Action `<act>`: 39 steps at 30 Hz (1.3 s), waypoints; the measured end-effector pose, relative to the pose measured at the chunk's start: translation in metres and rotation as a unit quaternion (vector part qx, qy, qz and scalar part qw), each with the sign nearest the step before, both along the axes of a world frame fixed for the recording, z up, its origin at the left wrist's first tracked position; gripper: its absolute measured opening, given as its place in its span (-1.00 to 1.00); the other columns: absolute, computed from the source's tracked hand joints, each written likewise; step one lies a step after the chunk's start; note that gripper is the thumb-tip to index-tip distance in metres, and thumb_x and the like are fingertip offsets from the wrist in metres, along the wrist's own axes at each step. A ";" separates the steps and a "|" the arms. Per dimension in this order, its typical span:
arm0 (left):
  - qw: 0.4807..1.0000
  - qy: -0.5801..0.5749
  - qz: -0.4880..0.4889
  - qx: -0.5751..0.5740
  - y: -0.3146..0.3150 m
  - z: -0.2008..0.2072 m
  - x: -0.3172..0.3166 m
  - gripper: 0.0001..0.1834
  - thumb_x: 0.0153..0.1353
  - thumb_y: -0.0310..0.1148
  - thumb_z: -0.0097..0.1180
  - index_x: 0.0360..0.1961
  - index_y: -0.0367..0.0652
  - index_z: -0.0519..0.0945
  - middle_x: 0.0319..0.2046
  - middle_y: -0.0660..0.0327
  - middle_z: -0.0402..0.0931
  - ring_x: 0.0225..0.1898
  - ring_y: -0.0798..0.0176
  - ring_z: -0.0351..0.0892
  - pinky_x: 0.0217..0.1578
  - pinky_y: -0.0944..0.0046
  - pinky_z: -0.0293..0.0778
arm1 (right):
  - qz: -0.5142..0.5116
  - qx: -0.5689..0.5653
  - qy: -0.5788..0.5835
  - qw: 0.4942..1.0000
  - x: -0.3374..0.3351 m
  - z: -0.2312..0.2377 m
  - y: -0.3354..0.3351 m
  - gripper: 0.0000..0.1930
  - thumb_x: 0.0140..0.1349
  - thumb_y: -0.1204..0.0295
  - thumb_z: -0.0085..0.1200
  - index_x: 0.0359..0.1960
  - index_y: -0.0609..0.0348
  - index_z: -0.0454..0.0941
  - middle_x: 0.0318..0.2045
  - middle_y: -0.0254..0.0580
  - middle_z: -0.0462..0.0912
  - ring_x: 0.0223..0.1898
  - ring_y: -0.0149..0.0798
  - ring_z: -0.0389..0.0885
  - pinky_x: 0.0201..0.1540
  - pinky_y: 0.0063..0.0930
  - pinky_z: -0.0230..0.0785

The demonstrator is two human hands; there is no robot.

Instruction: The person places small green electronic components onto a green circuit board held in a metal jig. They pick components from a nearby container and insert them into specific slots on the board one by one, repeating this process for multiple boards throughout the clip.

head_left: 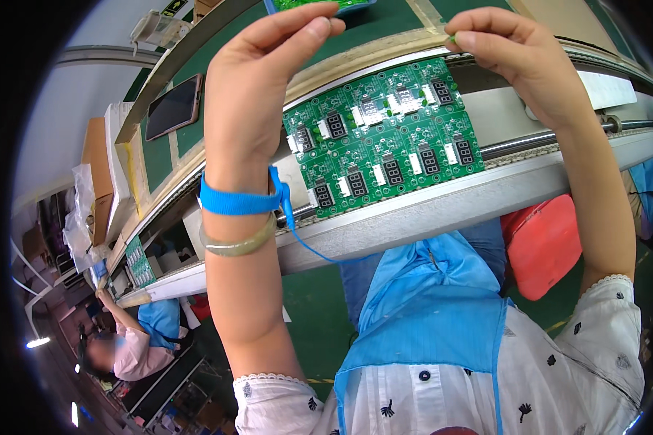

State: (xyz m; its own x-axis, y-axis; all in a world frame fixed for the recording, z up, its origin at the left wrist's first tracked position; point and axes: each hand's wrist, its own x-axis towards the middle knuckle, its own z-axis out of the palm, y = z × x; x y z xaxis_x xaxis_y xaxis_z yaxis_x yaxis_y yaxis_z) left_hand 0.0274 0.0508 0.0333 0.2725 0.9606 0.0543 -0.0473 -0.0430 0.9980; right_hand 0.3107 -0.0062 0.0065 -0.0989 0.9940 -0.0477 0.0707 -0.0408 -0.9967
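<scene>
A green circuit board panel (381, 139) lies across the rails of a conveyor, carrying two rows of black digit displays and white connectors. Above its far left part is my left hand (272, 61), thumb and forefinger pinched together; anything between the tips is too small to make out. My right hand (530, 61) is raised beyond the panel's far right corner, closed in a pinch on a small green part (452, 39). Neither hand touches the panel. Around my left wrist runs a blue wrist strap (239, 202) with its cord hanging toward my lap.
At the far edge stands a blue tray (271, 6) of small green parts. A phone (174, 107) lies on the green bench at left. The metal conveyor rail (413, 211) crosses in front of me. A red stool (544, 246) is at right; another person (141, 351) works at far left.
</scene>
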 end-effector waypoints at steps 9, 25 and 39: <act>0.998 -0.005 -0.054 -0.043 -0.025 -0.018 -0.017 -0.78 0.30 -0.47 0.34 -0.06 -0.30 0.70 -0.16 0.14 0.73 -0.06 0.29 0.70 0.08 0.32 0.53 | -0.004 0.001 0.003 1.000 0.008 -0.017 -0.021 -0.74 0.34 0.43 0.27 -0.01 0.29 0.68 -0.10 -0.22 0.74 -0.04 -0.36 0.70 0.16 -0.50 0.48; 0.994 -0.014 -0.109 -0.014 -0.030 -0.028 -0.022 -0.77 0.33 -0.43 0.31 -0.03 -0.27 0.69 -0.17 0.18 0.70 -0.11 0.43 0.62 -0.10 0.47 0.46 | -0.008 0.021 -0.109 0.994 0.014 -0.023 -0.027 -0.80 0.30 0.47 0.29 -0.08 0.24 0.73 -0.16 -0.33 0.75 -0.09 -0.46 0.67 0.08 -0.54 0.46; 0.992 -0.002 -0.125 -0.011 -0.030 -0.028 -0.022 -0.78 0.34 -0.44 0.30 -0.02 -0.25 0.68 -0.15 0.19 0.70 -0.06 0.38 0.63 -0.03 0.43 0.45 | 0.004 0.152 -0.316 0.936 -0.009 -0.014 -0.033 -0.69 0.15 0.58 0.23 -0.03 0.26 0.67 -0.22 -0.24 0.76 -0.12 -0.41 0.71 0.05 -0.48 0.51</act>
State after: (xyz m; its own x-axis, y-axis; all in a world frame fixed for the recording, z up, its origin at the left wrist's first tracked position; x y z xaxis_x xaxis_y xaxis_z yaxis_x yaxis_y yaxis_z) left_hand 0.0049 0.0208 0.0058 0.5021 0.8641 0.0354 -0.0585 -0.0069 0.9983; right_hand 0.3020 -0.0393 -0.0074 -0.1541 0.9706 0.1848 0.6498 0.2404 -0.7211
